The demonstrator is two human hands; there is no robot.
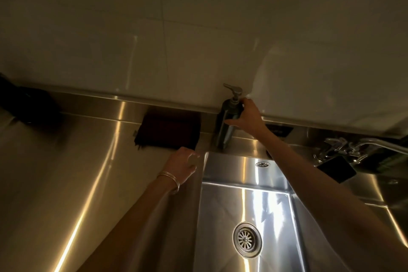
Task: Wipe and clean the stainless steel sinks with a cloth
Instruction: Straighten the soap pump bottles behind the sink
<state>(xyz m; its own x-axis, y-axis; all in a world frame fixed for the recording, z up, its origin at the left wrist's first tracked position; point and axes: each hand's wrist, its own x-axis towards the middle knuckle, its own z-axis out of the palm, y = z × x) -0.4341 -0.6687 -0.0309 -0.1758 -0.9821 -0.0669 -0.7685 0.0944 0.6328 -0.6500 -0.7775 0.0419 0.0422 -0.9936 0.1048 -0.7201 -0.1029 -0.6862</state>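
Behind the sink (223, 205), at the back ledge, the right hand (247, 115) curls round a dark soap bottle (227, 126). Left of the sink, a folded dark cloth (167, 130) lies on the steel counter (88, 172). The left hand (183, 164) hovers just beside its near edge, too blurred to tell its grip.

Both bare arms reach forward. The right hand (245, 115) is stretched farthest, its fingers curled round the top of a bottle (225, 132) and its thumb lying across the body. The left hand (183, 164) is lower and nearer, back up, with loosely bent, motion-blurred fingers that are empty as far as shows, and thin bangles (171, 178) at the wrist.
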